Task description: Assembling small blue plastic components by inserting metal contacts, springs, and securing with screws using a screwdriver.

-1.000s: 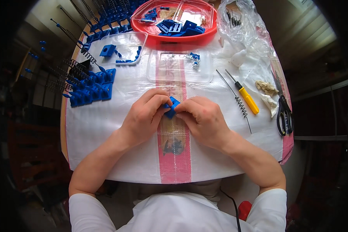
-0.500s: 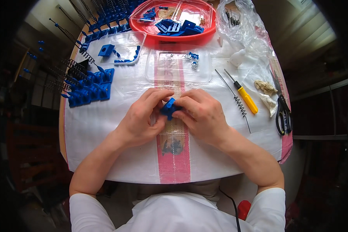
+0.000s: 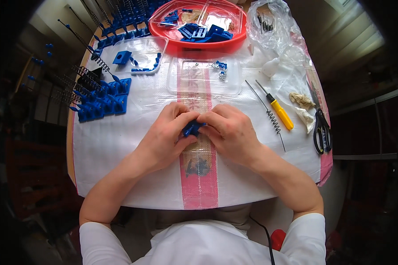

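A small blue plastic part point(image 3: 193, 128) is pinched between my two hands over the pink-striped middle of the table cover. My left hand point(image 3: 166, 134) grips it from the left with thumb and fingers. From the right, my right hand point(image 3: 230, 130) holds it too, fingertips meeting those of the left hand above it. Much of the part is covered by my fingers. To the right of my right hand lie a wire rod with a coiled spring point(image 3: 273, 119) and a screwdriver point(image 3: 281, 112) with a yellow handle.
Finished-looking blue bases with springs point(image 3: 104, 101) stand at left. Behind my hands are a clear lid point(image 3: 174, 84) with small fittings, a clear tray point(image 3: 163, 44) of blue parts, and a red bowl point(image 3: 199, 46). Black scissors point(image 3: 321, 132) and a plastic bag point(image 3: 283, 33) lie at right.
The fingers of my left hand have closed further over the blue part, and the part has turned so that less of it shows. Both hands stay in nearly the same place.
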Demonstrator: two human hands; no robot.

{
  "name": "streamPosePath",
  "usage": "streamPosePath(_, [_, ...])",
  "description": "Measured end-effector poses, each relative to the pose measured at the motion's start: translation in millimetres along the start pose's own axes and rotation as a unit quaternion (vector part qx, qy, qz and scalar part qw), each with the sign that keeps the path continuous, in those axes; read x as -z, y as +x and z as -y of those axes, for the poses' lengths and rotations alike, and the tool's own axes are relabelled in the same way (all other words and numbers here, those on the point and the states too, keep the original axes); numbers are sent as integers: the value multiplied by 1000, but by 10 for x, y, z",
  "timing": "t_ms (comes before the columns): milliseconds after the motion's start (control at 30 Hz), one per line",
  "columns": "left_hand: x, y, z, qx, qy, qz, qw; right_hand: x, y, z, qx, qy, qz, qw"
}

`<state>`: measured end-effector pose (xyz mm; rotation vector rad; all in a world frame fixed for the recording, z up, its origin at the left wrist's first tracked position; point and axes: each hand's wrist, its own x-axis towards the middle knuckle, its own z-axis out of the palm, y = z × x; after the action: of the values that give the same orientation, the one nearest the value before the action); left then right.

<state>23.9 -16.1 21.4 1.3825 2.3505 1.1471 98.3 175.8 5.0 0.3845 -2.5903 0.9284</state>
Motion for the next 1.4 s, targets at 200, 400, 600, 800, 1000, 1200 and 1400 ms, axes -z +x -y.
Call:
streamPosePath(200, [65,41,-5,-36,28,15,999,13,17,-14,-30,39,-4,999])
streamPosePath(400, [12,14,-12,-60,18,-53,997,105,59,66,-153,173,36,972])
streamPosePath(600, [72,32,-154,-25,-87,-53,995,132,60,3,-203,558,56,803])
streamPosePath(800, [418,178,-298,17,-127,44,991,159,58,-59,-208,575,39,790])
streamPosePath(1000, [535,807,188,20,88,-24,996,105,48,-132,-216,529,39,820])
streamPosePath(1200, [239,1284,606,28,211,-73,974,115,70,-101,-224,530,19,818])
streamPosePath(1400, [195,1394,575,56,223,-2,973,116,49,-132,-239,533,1,812])
